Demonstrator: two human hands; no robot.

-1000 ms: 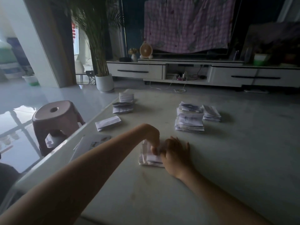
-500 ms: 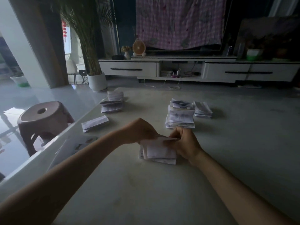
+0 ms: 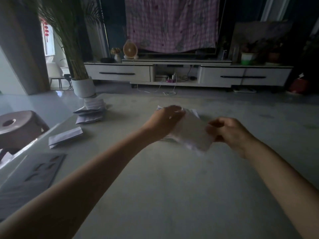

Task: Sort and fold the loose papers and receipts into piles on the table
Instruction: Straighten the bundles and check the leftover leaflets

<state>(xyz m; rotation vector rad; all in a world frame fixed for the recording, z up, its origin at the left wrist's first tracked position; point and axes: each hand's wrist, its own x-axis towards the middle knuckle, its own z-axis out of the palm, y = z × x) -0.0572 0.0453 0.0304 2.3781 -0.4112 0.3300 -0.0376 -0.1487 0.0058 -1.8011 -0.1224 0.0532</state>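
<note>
A thin, pale rectangular sheet of paper (image 3: 191,133) is held up between the left hand (image 3: 165,121) and the right hand (image 3: 229,133). The chief risk is judged to lie in that light two-point hold. If one grip is loosened before a fold is made, the sheet could be dropped or creased askew. If it is pulled too hard from both sides, it could be torn. The low stack of folded white slips (image 3: 166,140), partly hidden beneath the sheet, could be knocked out of line if the hands are lowered carelessly.

Further out, a single folded white slip (image 3: 65,136) and a fanned pile of white receipts (image 3: 93,109) lie near the left edge of the pale grey stone-look table (image 3: 172,187). They could be swept off by the left forearm towards the round pinkish plastic stool (image 3: 17,125). The room is dim, so print may be misread and a slip put on the wrong pile.

Both forearms are stretched forward over the table and converge on the sheet. The left hand is turned knuckles-up, with its fingers curled over the sheet's far left corner. The right hand's fingers are curled at the right edge, which appears to be pinched against the thumb, though the exact contact is lost in blur. The sheet is tilted, with its near right corner lowest.
</note>
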